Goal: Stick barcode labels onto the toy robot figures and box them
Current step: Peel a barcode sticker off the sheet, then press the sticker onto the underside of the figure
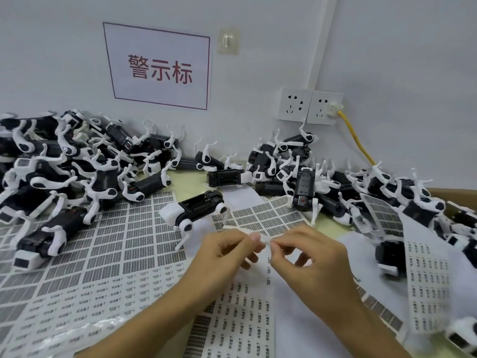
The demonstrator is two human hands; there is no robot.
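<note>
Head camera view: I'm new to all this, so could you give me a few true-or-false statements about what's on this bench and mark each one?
1. Both hands pinch one small white label strip between them. True: the left hand and right hand meet on it.
2. A yellow cable is plugged into the wall socket. True.
3. The toy robot figure nearest the hands is held in the left hand. False: it lies on the label sheets, untouched.
4. The wall sign has green lettering. False: the characters are red.
5. The toy figures are lined up in neat rows. False: they lie in loose heaps.
</note>
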